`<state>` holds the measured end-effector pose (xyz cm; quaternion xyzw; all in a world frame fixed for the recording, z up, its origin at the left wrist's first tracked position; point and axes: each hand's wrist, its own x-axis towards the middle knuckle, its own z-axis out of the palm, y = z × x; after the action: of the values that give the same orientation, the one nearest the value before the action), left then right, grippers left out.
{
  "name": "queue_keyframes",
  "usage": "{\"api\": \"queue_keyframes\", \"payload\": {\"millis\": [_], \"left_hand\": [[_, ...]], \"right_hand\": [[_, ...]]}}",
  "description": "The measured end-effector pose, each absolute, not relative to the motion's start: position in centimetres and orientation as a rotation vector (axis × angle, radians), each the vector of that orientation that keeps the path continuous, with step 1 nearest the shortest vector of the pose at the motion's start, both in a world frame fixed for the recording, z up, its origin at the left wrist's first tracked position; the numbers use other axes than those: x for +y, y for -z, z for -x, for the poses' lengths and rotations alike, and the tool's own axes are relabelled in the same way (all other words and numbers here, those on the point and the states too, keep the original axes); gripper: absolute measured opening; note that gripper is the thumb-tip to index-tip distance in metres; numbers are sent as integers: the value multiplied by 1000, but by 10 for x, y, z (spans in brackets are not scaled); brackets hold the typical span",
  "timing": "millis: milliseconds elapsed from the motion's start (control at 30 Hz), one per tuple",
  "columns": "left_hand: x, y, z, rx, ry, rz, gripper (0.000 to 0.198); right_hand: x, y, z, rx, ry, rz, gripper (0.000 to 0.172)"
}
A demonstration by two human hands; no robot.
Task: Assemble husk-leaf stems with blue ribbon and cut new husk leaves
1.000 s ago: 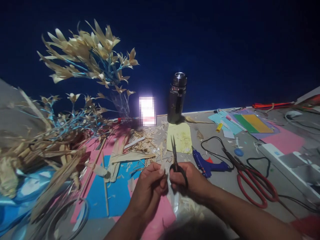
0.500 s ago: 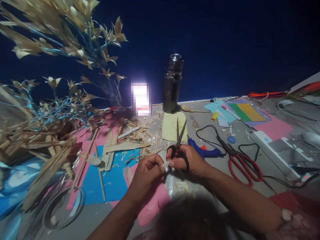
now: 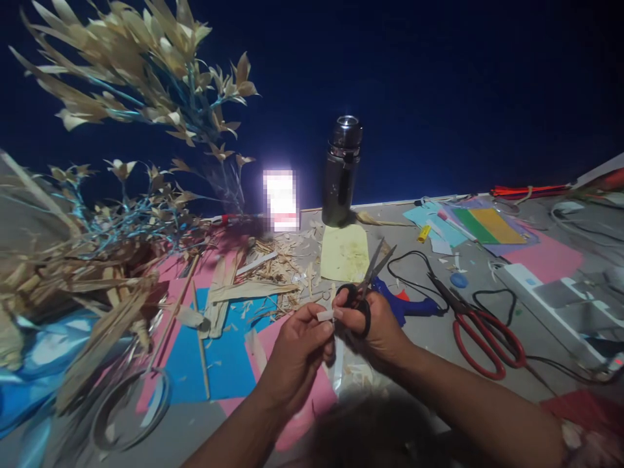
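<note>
Near the middle, my left hand (image 3: 303,341) pinches a small pale strip (image 3: 325,315) between thumb and fingers. My right hand (image 3: 379,324) has black-handled scissors (image 3: 369,276) looped on its fingers, their blades parted and pointing up and to the right. The thumb and a fingertip of that same hand also touch the right end of the strip. Under my hands lies pink paper (image 3: 312,416), beside blue paper (image 3: 229,377). A blue glue gun (image 3: 414,305) is just right of the scissors.
Red-handled scissors (image 3: 487,341) and a white power strip (image 3: 550,312) lie to the right. A dark flask (image 3: 341,175) stands behind yellow paper (image 3: 345,255). Dried husks (image 3: 102,344), a wire coil (image 3: 97,426) and a leafy arrangement (image 3: 185,84) fill the left. Coloured sheets (image 3: 482,225) lie back right.
The scissors in my right hand have tilted to the right, blades still parted. More of the pale strip shows between my fingertips. The whole view has shifted slightly.
</note>
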<state>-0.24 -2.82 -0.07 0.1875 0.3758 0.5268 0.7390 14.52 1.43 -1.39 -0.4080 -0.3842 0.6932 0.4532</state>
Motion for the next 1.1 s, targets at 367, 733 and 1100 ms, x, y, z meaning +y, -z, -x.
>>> {"api": "queue_keyframes", "payload": {"millis": [367, 733, 1100], "left_hand": [[-28, 3, 2, 877, -1245, -383, 22], [-24, -12, 17, 1014, -1299, -543, 14], [-23, -12, 23, 1071, -1313, -587, 15]], "right_hand": [[7, 12, -138, -968, -1821, 972, 41], [18, 3, -155, -1548, -2062, 964, 46], [15, 7, -156, -1658, -2209, 988, 48]]}}
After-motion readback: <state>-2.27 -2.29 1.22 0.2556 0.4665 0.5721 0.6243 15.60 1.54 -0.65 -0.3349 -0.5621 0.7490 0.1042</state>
